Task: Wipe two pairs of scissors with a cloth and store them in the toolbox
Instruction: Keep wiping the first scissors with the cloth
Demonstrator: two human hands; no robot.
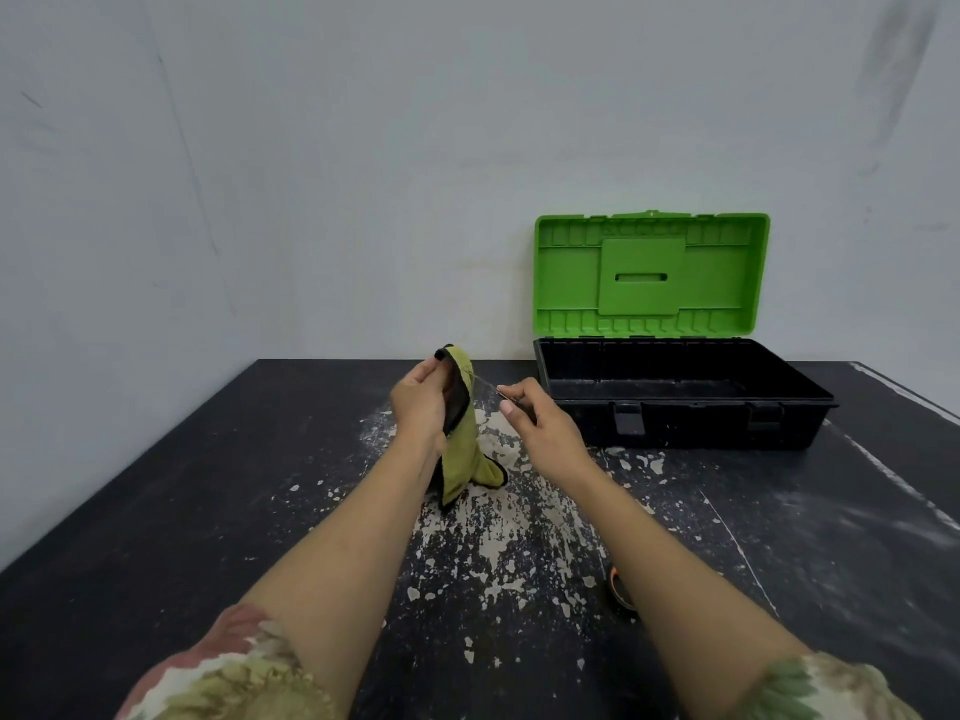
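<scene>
Scissors (485,385), seen only as a thin metal blade between two hands, run from a fold of green cloth (460,439) held up over a black table (156,511). At left, the left hand (418,402) grips the soft, fleecy, dark-edged cloth, its lower end drooping to the paint-flecked tabletop. The right hand (537,423) pinches the handle end; the handles themselves are mostly hidden by the fingers. An orange-and-black object (621,589), possibly the second pair, peeks out beside the right forearm, too covered to identify. At right, the toolbox (680,407) stands open against the wall, its ribbed green plastic lid upright, its black tray showing nothing inside from here. Risks, as a judgement: a blade drawn edge-first through thin cloth could nick the left palm; a light pinch could let the smooth steel slip and drop; loose cloth could snag on the tip.
</scene>
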